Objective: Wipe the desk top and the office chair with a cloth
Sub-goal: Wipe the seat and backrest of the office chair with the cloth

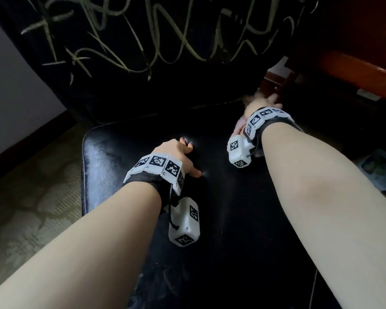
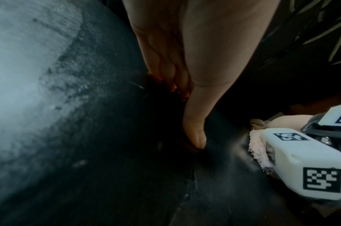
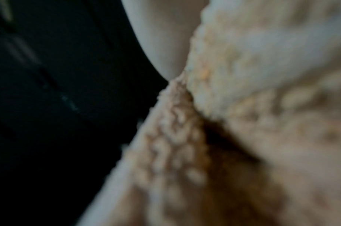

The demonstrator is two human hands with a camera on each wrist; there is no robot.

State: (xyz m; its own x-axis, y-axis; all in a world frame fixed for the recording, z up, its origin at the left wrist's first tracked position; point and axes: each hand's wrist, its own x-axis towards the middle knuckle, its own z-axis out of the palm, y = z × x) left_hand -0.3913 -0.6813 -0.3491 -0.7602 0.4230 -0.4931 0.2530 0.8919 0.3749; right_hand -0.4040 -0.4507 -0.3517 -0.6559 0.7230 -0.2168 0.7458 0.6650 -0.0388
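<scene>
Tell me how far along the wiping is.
Done: nothing provable; the desk top is out of view. In hand: the right hand presses the cloth on the back right of the chair seat, by the backrest; the left hand braces mid-seat. Left: judging by scuffs, the seat front.

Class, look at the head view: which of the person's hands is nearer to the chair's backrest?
Right. The right hand presses the cloth at the seat's rear, beside the backrest; the left hand rests mid-seat, farther forward.

An office or study is suggested — a black padded chair seat [image 1: 125, 148] is seen on patterned carpet [image 1: 31, 197], beside a red-brown wooden desk edge [image 1: 354, 72].
</scene>
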